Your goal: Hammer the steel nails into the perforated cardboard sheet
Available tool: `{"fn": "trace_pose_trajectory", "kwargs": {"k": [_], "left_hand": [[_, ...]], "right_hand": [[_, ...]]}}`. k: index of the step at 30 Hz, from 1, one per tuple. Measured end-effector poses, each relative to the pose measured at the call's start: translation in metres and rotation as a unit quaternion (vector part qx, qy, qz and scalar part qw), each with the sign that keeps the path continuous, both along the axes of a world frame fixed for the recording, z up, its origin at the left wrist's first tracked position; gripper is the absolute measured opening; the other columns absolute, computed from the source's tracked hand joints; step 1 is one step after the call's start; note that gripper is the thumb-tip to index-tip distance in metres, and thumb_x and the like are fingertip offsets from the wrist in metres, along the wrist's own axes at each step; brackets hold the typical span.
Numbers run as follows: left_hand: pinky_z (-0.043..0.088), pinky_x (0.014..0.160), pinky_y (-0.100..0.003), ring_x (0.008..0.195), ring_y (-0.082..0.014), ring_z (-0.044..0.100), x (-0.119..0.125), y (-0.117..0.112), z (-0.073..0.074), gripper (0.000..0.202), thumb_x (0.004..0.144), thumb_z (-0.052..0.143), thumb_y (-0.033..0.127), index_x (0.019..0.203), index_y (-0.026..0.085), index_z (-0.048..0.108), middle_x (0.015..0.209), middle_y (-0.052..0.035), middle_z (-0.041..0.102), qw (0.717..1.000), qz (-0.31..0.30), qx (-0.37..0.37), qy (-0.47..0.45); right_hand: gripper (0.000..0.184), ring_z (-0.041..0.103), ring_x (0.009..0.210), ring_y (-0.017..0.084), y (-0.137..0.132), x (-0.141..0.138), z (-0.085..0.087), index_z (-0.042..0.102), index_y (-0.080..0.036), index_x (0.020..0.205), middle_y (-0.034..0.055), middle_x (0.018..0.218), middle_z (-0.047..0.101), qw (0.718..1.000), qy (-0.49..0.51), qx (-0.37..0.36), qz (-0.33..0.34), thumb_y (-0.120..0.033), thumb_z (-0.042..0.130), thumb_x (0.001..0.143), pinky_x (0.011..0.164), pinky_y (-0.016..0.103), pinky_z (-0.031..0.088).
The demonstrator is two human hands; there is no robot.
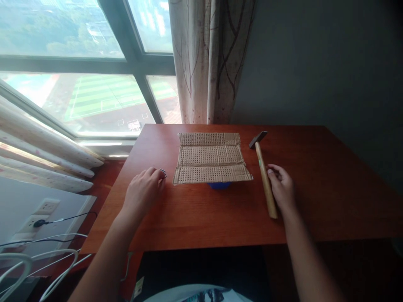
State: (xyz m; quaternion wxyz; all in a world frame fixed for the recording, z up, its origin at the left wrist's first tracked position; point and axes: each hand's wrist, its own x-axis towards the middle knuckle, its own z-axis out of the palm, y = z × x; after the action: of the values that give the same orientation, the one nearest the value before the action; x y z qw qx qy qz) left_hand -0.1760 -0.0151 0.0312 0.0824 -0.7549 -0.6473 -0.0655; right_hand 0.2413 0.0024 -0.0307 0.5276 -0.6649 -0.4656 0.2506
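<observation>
While the table stands by the window, perforated cardboard lies flat at its middle. Right of it lies the hammer, head far. Your right hand rests open, fingers touching the handle. Your left hand is curled, left of the cardboard. A blue object shows under the cardboard's near edge. The left fingertips pinch a small dark item.

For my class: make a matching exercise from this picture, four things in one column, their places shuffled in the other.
1 hammer
2 cardboard sheet
3 blue object
4 left hand

a under the sheet's near edge
b beside the right hand
c middle of the table, punched with holes
d left of the sheet

Pairs: 1-b, 2-c, 3-a, 4-d
</observation>
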Motion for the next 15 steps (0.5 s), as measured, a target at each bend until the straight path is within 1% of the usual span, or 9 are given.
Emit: {"fn": "trace_pose_trajectory", "kwargs": {"k": [2, 4, 6, 8, 9, 11, 12, 13, 15], "left_hand": [[0.044, 0.061, -0.031, 0.072, -0.0191, 0.064, 0.002, -0.004, 0.006, 0.018, 0.091, 0.05, 0.032, 0.088, 0.021, 0.065, 0.093, -0.0038, 0.068, 0.997, 0.012, 0.022, -0.077], [0.046, 0.06, -0.028, 0.067, -0.0155, 0.063, 0.004, -0.009, 0.015, 0.015, 0.089, 0.055, 0.033, 0.087, 0.022, 0.064, 0.086, -0.0013, 0.068, 0.981, 0.023, 0.056, -0.182], [0.051, 0.064, -0.026, 0.069, -0.0147, 0.065, 0.008, -0.013, 0.025, 0.014, 0.087, 0.06, 0.035, 0.089, 0.022, 0.064, 0.081, -0.0001, 0.068, 0.95, 0.035, 0.089, -0.298], [0.056, 0.07, -0.028, 0.074, -0.0159, 0.068, 0.018, -0.015, 0.037, 0.017, 0.085, 0.065, 0.036, 0.093, 0.021, 0.065, 0.084, -0.0007, 0.07, 0.906, 0.042, 0.11, -0.407], [0.059, 0.073, -0.029, 0.078, -0.0167, 0.07, 0.025, -0.016, 0.043, 0.019, 0.085, 0.066, 0.036, 0.096, 0.021, 0.064, 0.087, -0.0016, 0.071, 0.883, 0.035, 0.112, -0.455], [0.061, 0.077, -0.031, 0.079, -0.0171, 0.071, 0.046, -0.015, 0.054, 0.018, 0.084, 0.068, 0.034, 0.095, 0.021, 0.064, 0.088, -0.0022, 0.072, 0.849, -0.008, 0.108, -0.517], [0.061, 0.077, -0.032, 0.08, -0.0171, 0.071, 0.058, -0.015, 0.058, 0.016, 0.085, 0.068, 0.032, 0.095, 0.021, 0.064, 0.091, -0.0029, 0.072, 0.838, -0.04, 0.09, -0.537], [0.062, 0.074, -0.03, 0.078, -0.0165, 0.071, 0.071, -0.013, 0.062, 0.013, 0.085, 0.068, 0.031, 0.094, 0.021, 0.064, 0.091, -0.0033, 0.073, 0.831, -0.07, 0.07, -0.548], [0.061, 0.07, -0.028, 0.075, -0.0159, 0.072, 0.097, -0.009, 0.065, 0.009, 0.086, 0.067, 0.027, 0.092, 0.02, 0.064, 0.086, -0.0035, 0.074, 0.832, -0.122, 0.031, -0.54]], "right_hand": [[0.04, 0.066, 0.098, 0.027, 0.0, 0.0, 0.001, 0.067, -0.018, 0.107, 0.012, 0.108, 0.071, 1.0, 0.003, -0.002, 0.0, -0.049, 0.06, 0.083, 0.089, 0.043, 0.051], [0.041, 0.066, 0.098, 0.027, 0.001, 0.0, 0.001, 0.067, -0.018, 0.108, 0.012, 0.109, 0.071, 1.0, 0.009, -0.008, 0.002, -0.05, 0.059, 0.084, 0.089, 0.043, 0.051], [0.043, 0.066, 0.097, 0.026, 0.004, 0.002, -0.001, 0.066, -0.019, 0.11, 0.0119, 0.109, 0.071, 1.0, 0.008, -0.018, 0.008, -0.053, 0.058, 0.085, 0.089, 0.043, 0.051], [0.047, 0.066, 0.097, 0.026, 0.011, 0.005, -0.002, 0.065, -0.019, 0.113, 0.0122, 0.11, 0.07, 0.999, -0.004, -0.026, 0.021, -0.056, 0.057, 0.085, 0.089, 0.042, 0.051], [0.05, 0.066, 0.098, 0.026, 0.016, 0.006, -0.002, 0.064, -0.019, 0.116, 0.0125, 0.111, 0.07, 0.999, -0.014, -0.03, 0.031, -0.057, 0.057, 0.085, 0.09, 0.043, 0.051], [0.054, 0.067, 0.096, 0.026, 0.029, 0.006, -0.002, 0.062, -0.018, 0.121, 0.0129, 0.112, 0.07, 0.997, -0.042, -0.044, 0.054, -0.057, 0.059, 0.083, 0.088, 0.043, 0.052], [0.055, 0.067, 0.092, 0.026, 0.036, 0.006, -0.001, 0.06, -0.018, 0.122, 0.0124, 0.111, 0.07, 0.995, -0.062, -0.055, 0.062, -0.055, 0.061, 0.082, 0.085, 0.043, 0.053], [0.053, 0.068, 0.089, 0.026, 0.044, 0.004, 0.0, 0.06, -0.019, 0.122, 0.0113, 0.107, 0.071, 0.991, -0.087, -0.07, 0.066, -0.052, 0.062, 0.081, 0.082, 0.042, 0.054], [0.038, 0.067, 0.08, 0.024, 0.057, 0.0, 0.004, 0.062, -0.02, 0.114, 0.0089, 0.093, 0.072, 0.982, -0.148, -0.103, 0.063, -0.041, 0.058, 0.083, 0.075, 0.04, 0.054]]}}
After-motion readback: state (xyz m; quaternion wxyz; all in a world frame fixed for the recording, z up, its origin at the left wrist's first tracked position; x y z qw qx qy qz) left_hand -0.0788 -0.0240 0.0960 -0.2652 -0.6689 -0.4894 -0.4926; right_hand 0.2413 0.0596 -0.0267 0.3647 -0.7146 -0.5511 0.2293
